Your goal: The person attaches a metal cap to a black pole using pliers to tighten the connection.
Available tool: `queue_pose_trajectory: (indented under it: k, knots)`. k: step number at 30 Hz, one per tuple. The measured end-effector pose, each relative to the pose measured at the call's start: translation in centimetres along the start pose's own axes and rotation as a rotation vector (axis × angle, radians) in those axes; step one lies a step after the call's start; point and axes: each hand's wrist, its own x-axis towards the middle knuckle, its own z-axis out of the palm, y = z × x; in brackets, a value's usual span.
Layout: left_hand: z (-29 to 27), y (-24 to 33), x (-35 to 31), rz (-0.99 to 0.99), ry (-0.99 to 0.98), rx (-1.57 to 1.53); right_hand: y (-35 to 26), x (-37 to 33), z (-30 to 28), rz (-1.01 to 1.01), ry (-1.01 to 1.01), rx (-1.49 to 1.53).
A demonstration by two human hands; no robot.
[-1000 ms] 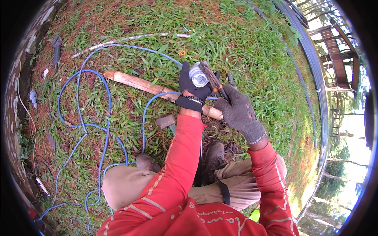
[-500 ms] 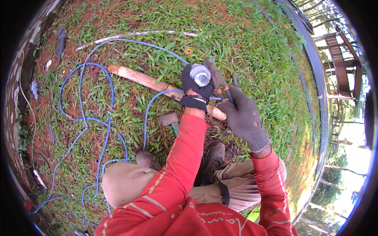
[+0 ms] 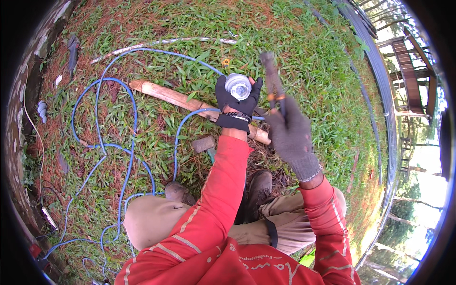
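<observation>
My left hand [image 3: 232,103], in a black glove, is closed around a pale grey, glassy round piece [image 3: 238,87] with a ringed rim. Its exact kind is unclear. A blue cable [image 3: 180,55] runs up to that piece from the left, and another stretch of it passes behind my wrist. In a grey knit glove, my right hand [image 3: 291,130] grips what look like pliers [image 3: 274,80] with orange-marked handles. Their worn metal head points away from me, to the right of the round piece and apart from it.
A bamboo pole [image 3: 175,97] lies on the grass behind my left wrist. Near my shoe [image 3: 259,187] is a hammer-like tool [image 3: 203,144]. Loops of cable spread leftwards, with a grey ribbed piece [image 3: 42,111] beyond. Dark pipes [image 3: 375,90] line the right side.
The pliers have swung up and to the right, away from the round piece. My left thumb has spread out a little, and the round piece has shifted slightly left.
</observation>
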Motion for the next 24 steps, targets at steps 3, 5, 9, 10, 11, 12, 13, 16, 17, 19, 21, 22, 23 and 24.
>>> queue_pose_trajectory:
  k: [3, 5, 9, 10, 11, 12, 13, 16, 17, 19, 21, 22, 23, 24]
  knots:
    - [0.2, 0.1, 0.0, 0.059, 0.034, 0.069, 1.0, 0.2, 0.0, -0.267, -0.15, -0.19]
    - [0.0, 0.7, -0.4, 0.046, 0.04, 0.028, 1.1, -0.3, 0.3, -0.183, -0.141, -0.154]
    - [1.7, 0.2, -1.7, -0.017, 0.071, -0.209, 1.5, 0.2, 0.2, -0.091, -0.076, 0.017]
    - [1.6, -0.1, -1.8, 0.03, 0.021, -0.148, 1.5, 0.3, 0.1, -0.161, -0.123, -0.096]
    - [1.5, -0.4, -1.8, 0.077, -0.028, -0.087, 1.5, 0.3, 0.0, -0.229, -0.17, -0.211]
    - [1.7, -0.6, -1.4, 0.13, 0.071, -0.018, 1.9, 0.2, 0.5, -0.251, -0.137, -0.107]
    - [1.4, -0.2, -1.3, 0.137, 0.075, -0.018, 1.5, 0.0, 0.6, -0.252, -0.143, -0.103]
    - [1.1, 0.2, -1.6, -0.02, 0.146, -0.256, 0.9, -0.2, 0.2, -0.019, -0.07, 0.033]
    - [1.0, -0.1, -2.0, -0.028, 0.154, -0.253, 1.5, -0.2, 0.3, -0.003, -0.052, 0.076]
    - [0.5, -0.1, -1.5, 0.037, 0.079, -0.134, 0.2, -0.1, 0.1, 0.05, -0.082, 0.041]
    - [-1.1, 0.3, -0.2, 0.183, -0.007, 0.101, -0.7, 0.3, -0.6, -0.006, -0.254, -0.073]
    - [-2.3, 1.0, 0.6, 0.16, -0.018, 0.113, -0.4, 0.2, -0.3, -0.007, -0.207, -0.052]
    - [-1.1, -1.4, -0.4, 0.067, 0.103, 0.003, 1.1, 0.2, -0.9, 0.023, -0.142, -0.054]
    - [1.0, -2.2, -2.0, 0.017, 0.218, -0.1, 1.4, 0.5, -1.2, 0.057, -0.089, -0.041]
